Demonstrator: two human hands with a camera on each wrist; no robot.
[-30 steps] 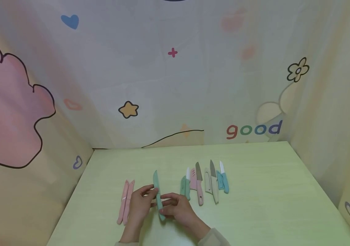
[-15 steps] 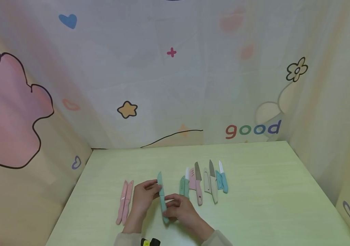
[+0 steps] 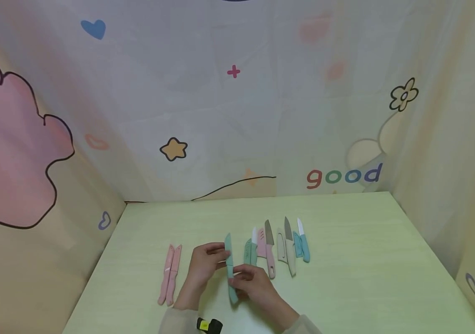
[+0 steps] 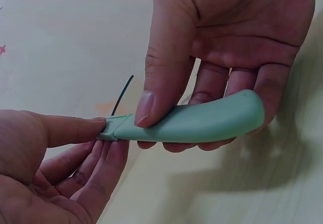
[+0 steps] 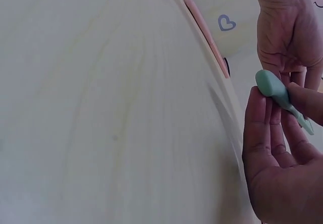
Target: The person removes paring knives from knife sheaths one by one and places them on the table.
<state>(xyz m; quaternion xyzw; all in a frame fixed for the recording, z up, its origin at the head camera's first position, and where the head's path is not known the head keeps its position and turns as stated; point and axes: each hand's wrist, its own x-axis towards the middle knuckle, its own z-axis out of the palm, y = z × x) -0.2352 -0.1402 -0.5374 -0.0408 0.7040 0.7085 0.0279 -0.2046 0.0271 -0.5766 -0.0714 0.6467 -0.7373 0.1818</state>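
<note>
A mint-green knife (image 3: pixel 229 253) in a matching sheath (image 4: pixel 107 129) is held in front of me, tip pointing away. My left hand (image 3: pixel 204 263) pinches the sheath between thumb and fingers; in the left wrist view it comes in from the lower left. The curved handle (image 4: pixel 202 119) is gripped by my right hand (image 3: pixel 256 284), thumb on top and fingers beneath. A seam shows where sheath and handle meet. In the right wrist view the handle's rounded butt faces the camera, above the fingers of my right hand (image 5: pixel 282 163).
Two pink knives (image 3: pixel 169 274) lie side by side on the table (image 3: pixel 367 278) at left. Right of my hands is a row of knives beside sheaths: green (image 3: pixel 254 250), pink (image 3: pixel 270 260), beige (image 3: pixel 290 257) and blue (image 3: pixel 305 248). A printed curtain (image 3: pixel 237 116) surrounds the table.
Both hands have shifted to the right with the mint-green knife between them, keeping the same hold. The knives on the table have not moved.
</note>
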